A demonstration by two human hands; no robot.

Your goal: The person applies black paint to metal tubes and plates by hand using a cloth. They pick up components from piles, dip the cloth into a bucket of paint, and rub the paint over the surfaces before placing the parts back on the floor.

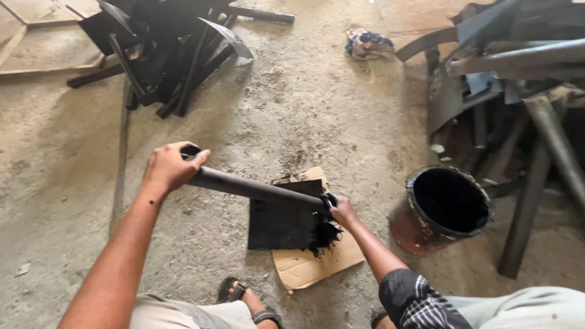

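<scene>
- The left hand is clamped around the upper end of a dark metal pipe, which slants down to the right over the concrete floor
- The right hand is closed on the pipe's lower end, pressing a black, paint-soaked wad against it; whether this is a rag or a brush head is hard to make out
- The pipe looks dark along its whole visible length, so by my judgement the coating is well along; the underside is hidden, so how much is left bare cannot be told
- Beneath the lower end lies a piece of cardboard with a black-painted sheet on it, catching the drips
- A round paint bucket, black inside, stands near the right hand, tilted toward the camera; its level cannot be read
- A pile of black metal parts lies well apart at upper left, apparently already coated, while greyish pipes and bars at right are partly cut off by the frame
- A crumpled cloth lies far off on the floor
</scene>
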